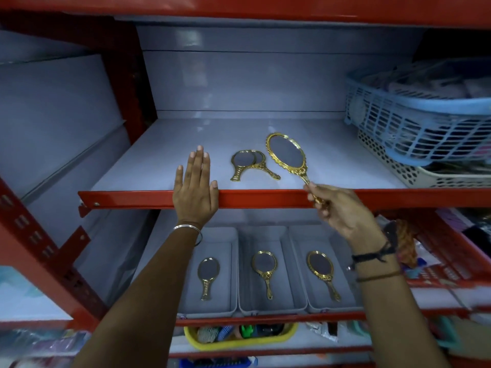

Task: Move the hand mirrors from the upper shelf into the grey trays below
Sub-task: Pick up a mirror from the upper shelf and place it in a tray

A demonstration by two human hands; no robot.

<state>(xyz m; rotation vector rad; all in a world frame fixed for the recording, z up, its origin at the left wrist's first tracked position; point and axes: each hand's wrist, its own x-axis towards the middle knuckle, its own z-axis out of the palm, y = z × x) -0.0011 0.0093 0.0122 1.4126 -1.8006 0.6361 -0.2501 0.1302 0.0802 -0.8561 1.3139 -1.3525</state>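
My right hand [341, 208] grips the handle of a large gold oval hand mirror [288, 155], held tilted just above the upper shelf [159, 179]. Two smaller gold hand mirrors [245, 166] lie overlapping on that shelf, just left of the held one. My left hand [194, 187] rests flat and open on the shelf's red front edge, left of the pair. Below stand three grey trays: the left tray [231, 266], the middle tray [285, 272] and the right tray [300, 264]. Each holds one gold mirror.
A blue lattice basket [414, 126] sits stacked on a beige perforated basket [398, 171] at the upper shelf's right end. A red upright post [125, 83] bounds the left. A yellow basket [239, 338] of small items sits on the shelf under the trays.
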